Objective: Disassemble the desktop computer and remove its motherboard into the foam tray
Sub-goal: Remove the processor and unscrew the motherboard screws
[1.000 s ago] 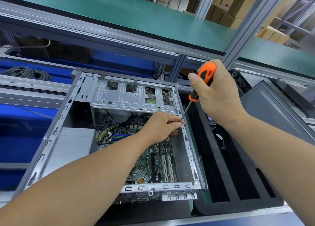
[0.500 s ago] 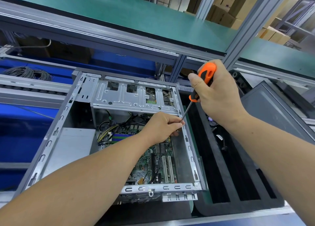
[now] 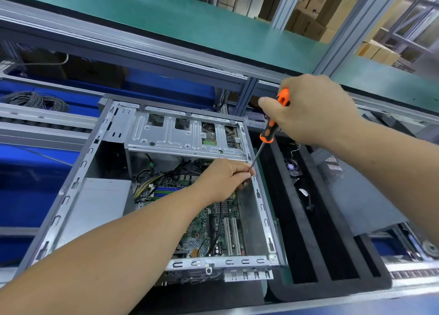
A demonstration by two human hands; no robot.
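Head cam shows the motherboard (image 3: pixel 213 222) still sitting in the open case (image 3: pixel 71 191) on the worktop, foam tray (image 3: pixel 306 234) just to the right. Your right hand (image 3: pixel 316 110) is wrapped round the orange screwdriver (image 3: pixel 273 124), and your left hand (image 3: pixel 223 179) pinches the shaft down near the tip. Looks like you're on the screw-removal step; next you'll want steady downward pressure so the bit doesn't slip onto the board.
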